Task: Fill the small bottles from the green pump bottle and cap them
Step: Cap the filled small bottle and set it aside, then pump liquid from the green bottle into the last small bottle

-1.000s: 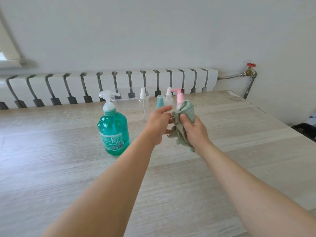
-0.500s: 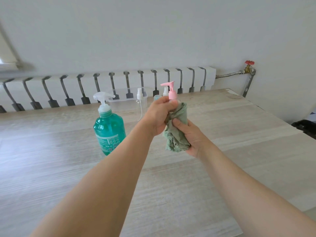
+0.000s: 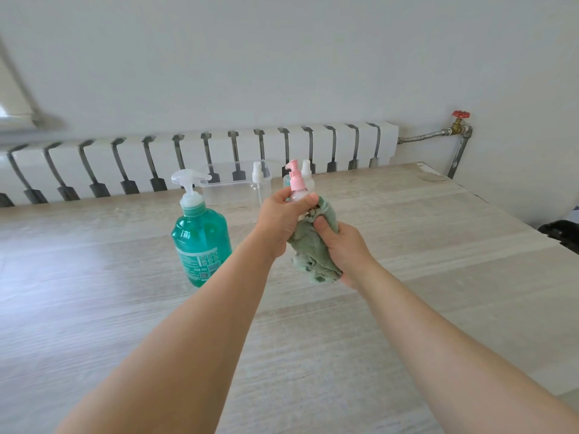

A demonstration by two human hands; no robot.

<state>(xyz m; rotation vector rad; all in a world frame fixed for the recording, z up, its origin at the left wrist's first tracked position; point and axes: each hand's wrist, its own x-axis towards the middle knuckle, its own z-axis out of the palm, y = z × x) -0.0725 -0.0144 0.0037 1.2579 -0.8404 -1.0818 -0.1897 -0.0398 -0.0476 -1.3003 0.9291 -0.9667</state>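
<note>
My left hand [image 3: 282, 219] grips a small clear bottle with a pink pump cap [image 3: 295, 183], held upright above the table. My right hand [image 3: 341, 249] holds a crumpled green cloth [image 3: 313, 249] wrapped around the lower part of that bottle, whose body is mostly hidden. The green pump bottle [image 3: 200, 236] with its white pump stands on the table to the left of my hands. Behind my hands stand a clear spray bottle [image 3: 259, 186], a white-capped small bottle [image 3: 307, 173] and a partly hidden teal bottle [image 3: 286, 182].
A clear plastic box [image 3: 225, 189] sits at the back of the wooden table [image 3: 407, 245], next to the spray bottle. A white radiator [image 3: 203, 151] runs along the wall behind. A pipe with a red valve [image 3: 460, 115] is at the right.
The pink-capped bottle has risen out of the cloth, so its pump now shows above my left hand. My right hand has slid lower on the cloth.
</note>
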